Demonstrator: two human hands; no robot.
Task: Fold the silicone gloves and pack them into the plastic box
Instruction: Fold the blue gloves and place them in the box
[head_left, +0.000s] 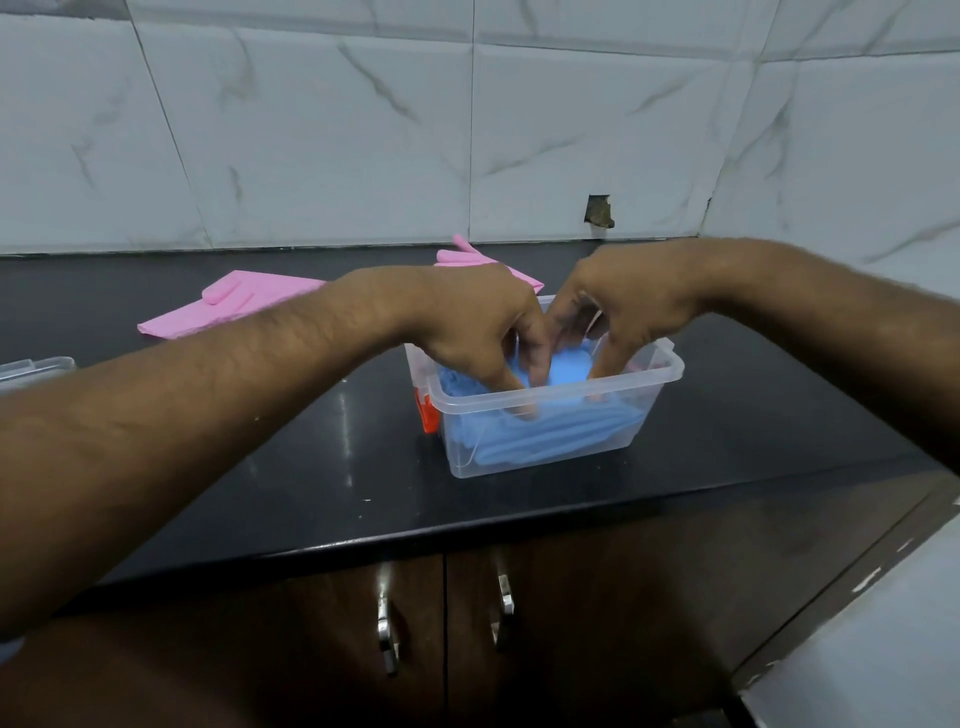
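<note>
A clear plastic box (660, 376) stands on the black counter, with an orange clip on its left end. Folded blue silicone gloves (550, 441) fill its bottom. My left hand (483, 327) and my right hand (623, 306) both reach down into the box, fingertips pressing on the blue gloves. One pink glove (228, 304) lies flat on the counter to the far left. A second pink glove (470, 255) lies behind the box, mostly hidden by my left hand.
The black counter (322, 457) ends at a front edge above dark cabinet doors with metal handles. A clear lid (34, 370) sits at the left edge of the view. White marble tiles form the wall behind and on the right.
</note>
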